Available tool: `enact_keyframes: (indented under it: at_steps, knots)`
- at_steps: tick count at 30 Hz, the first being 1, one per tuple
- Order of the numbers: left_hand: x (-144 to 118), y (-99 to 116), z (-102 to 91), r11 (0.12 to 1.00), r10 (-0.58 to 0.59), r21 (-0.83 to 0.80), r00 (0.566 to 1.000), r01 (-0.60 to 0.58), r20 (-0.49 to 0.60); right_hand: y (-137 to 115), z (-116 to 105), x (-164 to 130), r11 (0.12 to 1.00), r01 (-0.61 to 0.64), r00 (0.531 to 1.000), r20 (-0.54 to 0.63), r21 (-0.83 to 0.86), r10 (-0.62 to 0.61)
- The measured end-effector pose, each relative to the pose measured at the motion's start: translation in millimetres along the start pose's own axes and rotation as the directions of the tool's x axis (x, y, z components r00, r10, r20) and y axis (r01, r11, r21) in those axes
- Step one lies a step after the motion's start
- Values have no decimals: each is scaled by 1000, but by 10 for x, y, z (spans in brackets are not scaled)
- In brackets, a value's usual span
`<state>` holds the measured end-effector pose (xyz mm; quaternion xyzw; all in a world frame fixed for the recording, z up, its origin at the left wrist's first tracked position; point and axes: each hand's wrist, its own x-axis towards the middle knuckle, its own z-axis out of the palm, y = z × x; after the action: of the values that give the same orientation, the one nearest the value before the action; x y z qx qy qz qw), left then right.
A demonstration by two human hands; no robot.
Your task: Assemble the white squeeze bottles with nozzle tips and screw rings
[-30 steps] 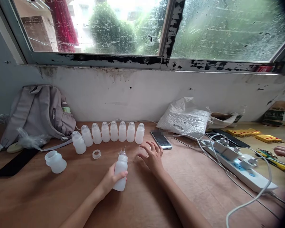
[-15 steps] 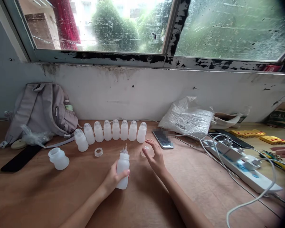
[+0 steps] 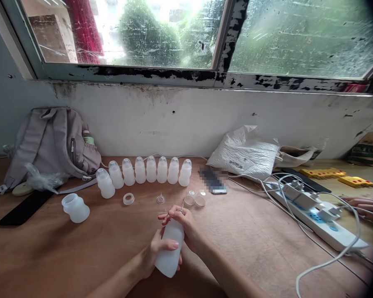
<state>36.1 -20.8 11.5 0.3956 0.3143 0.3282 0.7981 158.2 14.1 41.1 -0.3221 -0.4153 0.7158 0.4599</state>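
Note:
My left hand (image 3: 157, 252) grips the body of a white translucent plastic bottle (image 3: 170, 248), tilted towards me above the wooden table (image 3: 81, 256). My right hand (image 3: 182, 223) is closed over the bottle's top, fingers pinched at its nozzle. Beyond the hands lie a small clear nozzle piece (image 3: 161, 199), two clear caps (image 3: 194, 200) and a white ring (image 3: 128, 199). A row of several capped white bottles (image 3: 149, 170) stands near the wall. An uncapped bottle (image 3: 75, 207) sits at the left.
A grey backpack (image 3: 51, 145) leans on the wall at left, with a black strap (image 3: 26, 207) before it. A phone (image 3: 214, 181), a white plastic bag (image 3: 245, 155) and a power strip (image 3: 317, 219) with cables lie at right. Another person's hand (image 3: 365, 205) rests at the far right.
My left hand has pulled the bottle nearer and tilted it. My right hand left the clear cap on the table and closed on the bottle's top. A small nozzle piece now lies on the table.

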Motion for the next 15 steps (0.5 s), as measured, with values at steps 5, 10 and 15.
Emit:
enact_keyframes:
  at_steps: [5,10,15]
  knots:
    - [0,-83,-55,889,27,-443,952,116,304,-44,37,-60,996,32,986,159,78,-44]
    - [23,-111,-210,826,35,-534,929,180,367,46,-3,-31,994,-45,962,272,100,16]
    - [-15,146,-396,913,98,-406,939,48,331,100,-138,105,998,64,997,52,-13,-64]
